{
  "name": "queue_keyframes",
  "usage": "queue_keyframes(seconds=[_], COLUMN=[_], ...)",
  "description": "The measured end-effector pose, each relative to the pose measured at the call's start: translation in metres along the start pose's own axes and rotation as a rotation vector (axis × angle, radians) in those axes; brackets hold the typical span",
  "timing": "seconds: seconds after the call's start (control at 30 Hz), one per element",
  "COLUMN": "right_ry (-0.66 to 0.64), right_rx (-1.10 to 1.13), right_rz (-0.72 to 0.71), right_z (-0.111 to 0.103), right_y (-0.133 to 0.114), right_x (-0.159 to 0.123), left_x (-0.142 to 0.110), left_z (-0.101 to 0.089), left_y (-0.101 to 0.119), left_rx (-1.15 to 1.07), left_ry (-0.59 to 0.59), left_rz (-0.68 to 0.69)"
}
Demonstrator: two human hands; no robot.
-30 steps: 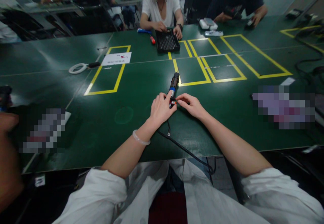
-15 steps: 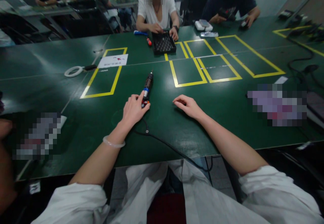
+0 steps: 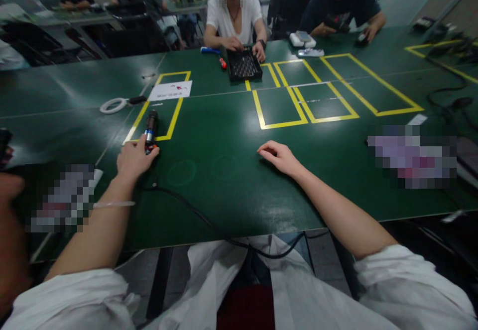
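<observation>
My left hand point(image 3: 135, 158) is closed round the rear of a corded electric screwdriver point(image 3: 151, 127) at the left side of the table. The tool is dark with a blue and silver band, and its front end points away from me into the yellow taped outline. Its black cable point(image 3: 186, 202) trails back over the table edge toward my lap. My right hand point(image 3: 278, 156) rests on the green table top with loosely bent fingers, a gap between thumb and fingers, and nothing held.
Beyond the outline lies a white printed sheet point(image 3: 170, 90), with a white ring-shaped coil point(image 3: 113, 105) left of it. A person across the table handles a black tray point(image 3: 244, 73) of small parts. Several yellow tape outlines mark the table. Another person's arm point(image 3: 13, 230) is at far left.
My left hand has carried the electric screwdriver from the middle leftward to the taped outline, its cable dragging along. My right hand has parted from the tool and stayed near its place.
</observation>
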State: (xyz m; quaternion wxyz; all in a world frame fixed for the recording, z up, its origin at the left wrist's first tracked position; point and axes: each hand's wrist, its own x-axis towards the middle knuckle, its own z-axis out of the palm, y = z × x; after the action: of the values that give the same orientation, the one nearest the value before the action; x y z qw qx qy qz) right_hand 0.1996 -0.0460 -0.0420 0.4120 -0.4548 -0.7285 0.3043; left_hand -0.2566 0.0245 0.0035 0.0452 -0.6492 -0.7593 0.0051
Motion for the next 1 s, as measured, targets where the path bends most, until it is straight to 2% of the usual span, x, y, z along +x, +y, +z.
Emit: queue_keyframes(seconds=[0.1, 0.2, 0.3, 0.43, 0.53, 0.63, 0.7, 0.77, 0.83, 0.93, 1.0], right_ry=[-0.004, -0.009, -0.011, -0.012, -0.012, -0.023, -0.037, -0.052, -0.064, -0.083, -0.094], right_rx=[-0.007, -0.016, -0.024, -0.028, -0.017, 0.014, 0.038, 0.059, 0.079, 0.117, 0.162], right_rz=[-0.003, -0.013, -0.018, -0.018, -0.006, 0.013, 0.025, 0.035, 0.046, 0.065, 0.079], right_z=[0.000, 0.000, 0.000, 0.001, 0.002, 0.003, 0.003, 0.004, 0.004, 0.005, 0.005], right_y=[0.000, 0.000, 0.001, 0.000, -0.001, -0.001, 0.000, 0.002, 0.003, 0.005, 0.005], right_x=[0.000, 0.000, 0.000, 0.000, 0.000, 0.000, 0.000, 0.000, 0.000, 0.000, 0.000], left_x=[0.011, 0.012, 0.004, 0.000, 0.008, 0.019, 0.019, 0.009, -0.010, -0.045, -0.065], left_z=[0.000, -0.002, -0.004, -0.011, -0.019, -0.024, -0.025, -0.027, -0.029, -0.034, -0.034], left_y=[-0.023, -0.032, -0.028, -0.020, -0.020, -0.011, 0.009, 0.042, 0.084, 0.147, 0.181], left_rx=[0.057, 0.124, 0.177, 0.163, 0.044, -0.163, -0.393, -0.714, -1.004, -1.123, -1.180], left_ry=[-0.015, 0.061, 0.159, 0.130, 0.059, 0.115, 0.180, 0.142, -0.010, -0.276, -0.397], left_rz=[-0.092, -0.113, -0.149, -0.162, -0.246, -0.331, -0.227, -0.043, 0.131, 0.334, 0.444])
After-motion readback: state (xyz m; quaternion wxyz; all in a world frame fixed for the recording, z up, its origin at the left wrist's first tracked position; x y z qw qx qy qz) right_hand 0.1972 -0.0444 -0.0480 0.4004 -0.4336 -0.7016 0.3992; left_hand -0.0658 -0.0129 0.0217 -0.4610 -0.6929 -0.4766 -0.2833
